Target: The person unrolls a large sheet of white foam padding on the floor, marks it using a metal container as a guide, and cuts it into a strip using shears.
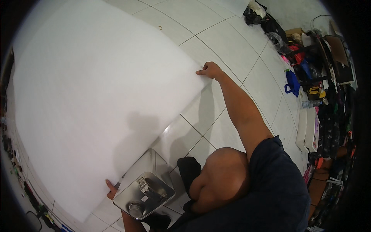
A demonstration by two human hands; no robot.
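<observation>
A large white sheet (89, 85), soft and slightly see-through, lies spread across the floor on the left. My right hand (210, 71) pinches its right corner, thumb on top, with the arm stretched far out. At the near edge, my left hand (111, 189) grips the sheet with the thumb on the upper side; its other fingers are hidden. A rectangular metal can (150, 189) with a round cap and a top handle stands upright beside my left hand and covers part of that forearm.
Pale tiles (228, 42) make up the floor. Along the right wall are a blue bag (292, 83), a white box (308, 129), a plastic bottle (311, 104) and heaped clutter. More small items (23, 181) line the left rim. My bent knee (226, 174) is close to the can.
</observation>
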